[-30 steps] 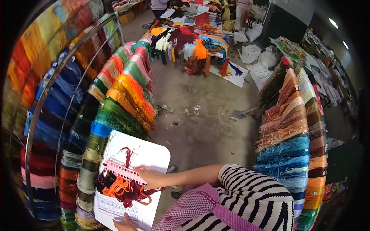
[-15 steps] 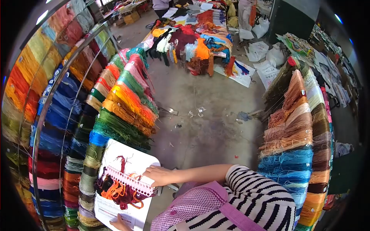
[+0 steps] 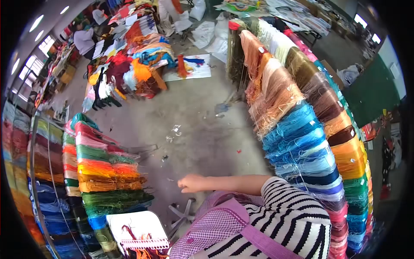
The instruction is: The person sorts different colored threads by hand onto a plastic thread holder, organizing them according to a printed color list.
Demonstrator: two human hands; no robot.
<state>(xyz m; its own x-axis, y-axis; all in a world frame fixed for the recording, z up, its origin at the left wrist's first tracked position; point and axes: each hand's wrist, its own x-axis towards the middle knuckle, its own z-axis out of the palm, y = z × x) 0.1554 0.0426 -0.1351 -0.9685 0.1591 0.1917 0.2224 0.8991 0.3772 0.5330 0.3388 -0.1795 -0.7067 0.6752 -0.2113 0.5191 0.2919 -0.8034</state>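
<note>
Now the right hand (image 3: pixel 191 183) is hanging above the grey floor (image 3: pixel 207 146), low in the middle of the frame. Its fingers are looking half bent; I can't tell if it is pinching a thin thread. The left hand isn't showing. A white, flat, round-cornered board (image 3: pixel 150 221) is sitting at the lower left, carrying a pink strip with holes (image 3: pixel 144 244) and loose dark red threads (image 3: pixel 126 228). Those threads could be tangling if something bumps them. The black-and-white striped sleeve (image 3: pixel 297 207) could be snagging shaggy blue thread bundles (image 3: pixel 297 134) at the right.
</note>
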